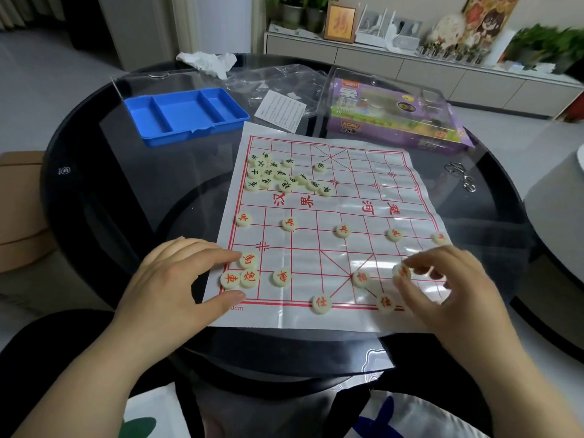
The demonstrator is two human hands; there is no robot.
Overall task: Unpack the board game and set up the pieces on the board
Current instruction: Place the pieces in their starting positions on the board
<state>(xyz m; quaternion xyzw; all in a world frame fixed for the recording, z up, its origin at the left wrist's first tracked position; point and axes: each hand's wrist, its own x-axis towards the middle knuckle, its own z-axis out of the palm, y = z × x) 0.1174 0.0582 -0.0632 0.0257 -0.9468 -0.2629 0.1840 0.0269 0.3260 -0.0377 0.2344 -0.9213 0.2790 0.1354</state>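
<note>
Your left hand (186, 279) lies fingers spread, index on the horse piece (249, 260) at the near-left corner of the board (300, 317), right hand (448, 279) fingers pinch a red piece (402, 272) over the near-right rows: pin the board with your left, then seat it dead on its line crossing.

Domestic living room. A low white sideboard (410, 74) along the far wall carries household ornaments: a framed calligraphy picture (340, 23), potted plants (300, 11), a white router with upright antennas (376, 26) and a row of small figurines (452, 50). A cartoon wall hanging (486, 17) hangs above it. In the foreground stands a round black table with a glass top (94, 191), set on a pale, smooth floor (31, 90). A cardboard box (19, 210) stands on the floor near the table's left edge.
</note>
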